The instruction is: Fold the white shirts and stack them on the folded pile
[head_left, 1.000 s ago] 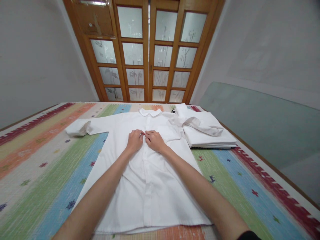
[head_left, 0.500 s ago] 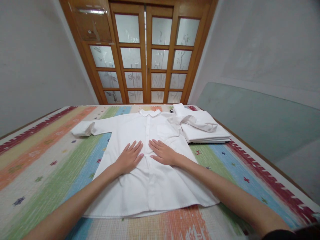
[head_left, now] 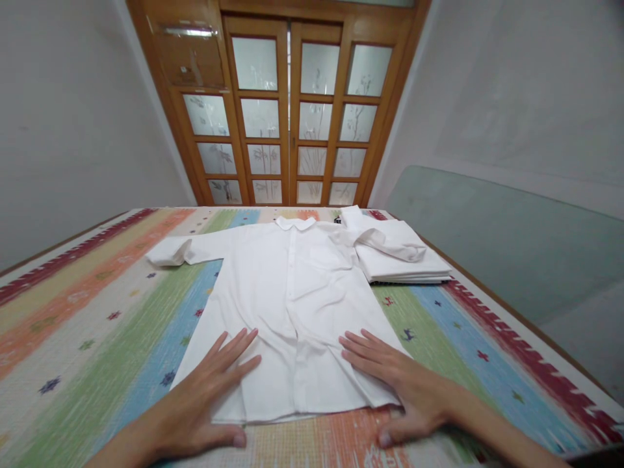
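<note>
A white button-up shirt [head_left: 273, 279] lies spread front side up, its collar toward the far edge. One sleeve reaches out to the left with a turned-back end; the other runs right onto a folded stack. Over the shirt's lower left part is my left hand [head_left: 205, 390], fingers spread, thumb beyond the hem. My right hand [head_left: 400, 383] rests its outstretched fingers at the lower right part, with its thumb below the hem as well. Both hands are open and hold nothing. Wrinkles run across the middle and lower front of the shirt.
A stack of folded white cloth [head_left: 404, 263] lies at the right of the shirt. Beneath everything is a striped, patterned cloth [head_left: 117, 305] on the table. Wooden doors [head_left: 287, 110] with glass panes stand behind it, and a pale green panel [head_left: 497, 227] borders the right side.
Both hands have moved from the shirt's middle toward me and apart, down to the hem's corners. The lower front now shows more creases, and the hem's sides have drawn inward.
</note>
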